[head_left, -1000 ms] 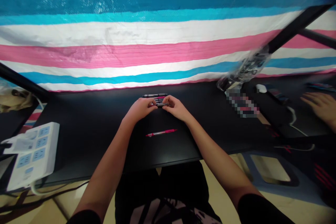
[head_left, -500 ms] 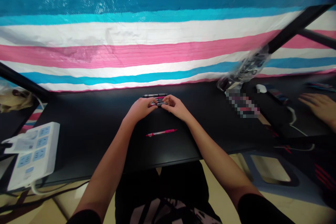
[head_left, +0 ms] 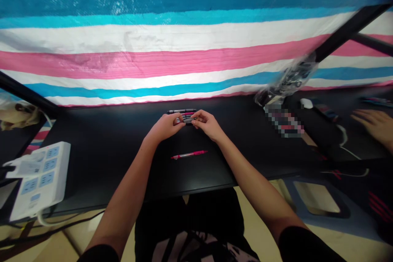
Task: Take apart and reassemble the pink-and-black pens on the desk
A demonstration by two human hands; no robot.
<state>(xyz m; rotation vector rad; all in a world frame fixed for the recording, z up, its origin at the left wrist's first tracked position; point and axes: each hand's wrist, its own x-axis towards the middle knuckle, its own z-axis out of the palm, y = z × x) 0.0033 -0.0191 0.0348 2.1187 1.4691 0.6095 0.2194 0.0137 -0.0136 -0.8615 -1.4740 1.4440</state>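
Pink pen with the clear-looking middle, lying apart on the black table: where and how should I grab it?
Probably by the middle of the slim pink pen with a clear-looking barrel, from above, pinching across its long sides. It's long and narrow, lies flat and nearly crosswise on the smooth black table, and sits apart from the row of slim, mixed-colour pens beyond it.
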